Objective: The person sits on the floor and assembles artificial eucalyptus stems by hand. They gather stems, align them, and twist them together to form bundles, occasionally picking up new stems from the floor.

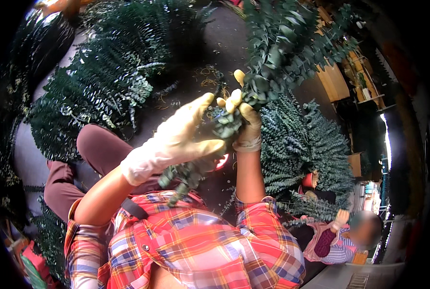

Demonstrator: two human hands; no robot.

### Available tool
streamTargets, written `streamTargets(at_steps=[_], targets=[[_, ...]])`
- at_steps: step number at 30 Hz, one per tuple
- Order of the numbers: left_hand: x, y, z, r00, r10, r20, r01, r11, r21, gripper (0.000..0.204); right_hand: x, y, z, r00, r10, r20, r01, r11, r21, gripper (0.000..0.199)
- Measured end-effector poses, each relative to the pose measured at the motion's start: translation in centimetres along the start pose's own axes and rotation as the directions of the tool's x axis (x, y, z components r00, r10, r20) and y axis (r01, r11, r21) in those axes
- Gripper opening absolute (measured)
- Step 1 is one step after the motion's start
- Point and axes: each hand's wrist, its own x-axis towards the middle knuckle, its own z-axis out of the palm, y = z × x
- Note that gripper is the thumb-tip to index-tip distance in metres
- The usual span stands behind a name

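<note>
A leafy bunch of eucalyptus branches (278,50) spreads upward and away from my right hand (248,126), whose gloved fingers are wrapped round its stems. Below that grip, more leaves (227,124) stick out between my two hands. My left hand (174,132), in a pale yellowish glove, is held to the left of the bunch. Its thumb and fingers are apart, and I see nothing held in it. Under my left hand hang some leafy sprigs (188,176); I cannot tell whether they belong to the same bunch.
A big heap of eucalyptus (114,72) lies at the left, and another pile (292,144) to the right. Yellowish bits (208,77) litter the dark floor. A co-worker (338,238) sits at the lower right near a red pot (310,179). Cardboard boxes (333,82) stand at the far right.
</note>
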Motion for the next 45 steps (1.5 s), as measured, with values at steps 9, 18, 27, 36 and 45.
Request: streamTargets(at_steps=[9,18,27,36,45], targets=[[-2.7,-7.1,-0.7,0.949,-0.316,-0.004,0.288,0.872,-0.395,0.057,-1.2,-1.1,-4.9,0.973,-0.090,0.213,-0.004,0.915,0.403,0.088],[-2.7,-7.5,0.2,0.920,-0.388,0.049,0.317,0.666,-0.675,0.041,-1.9,-2.0,-4.9,0.997,0.029,-0.067,-0.031,0.999,-0.033,0.100],[3.4,-3.3,-0.9,0.964,-0.252,-0.087,0.162,0.814,-0.558,0.045,-1.2,0.4,-2.8,0.962,0.044,-0.269,-0.124,0.950,-0.285,0.075],[9.9,-3.4,-3.1,0.919,-0.273,-0.283,0.121,0.881,-0.456,0.026,1.1,3.5,-1.6,0.945,0.084,-0.317,-0.211,0.896,-0.390,0.032],[5.0,-5.9,-6.1,0.872,-0.348,-0.345,-0.098,0.565,-0.819,0.028,0.9,4.0,-1.8,0.886,0.171,-0.431,-0.295,0.925,-0.239,0.039]])
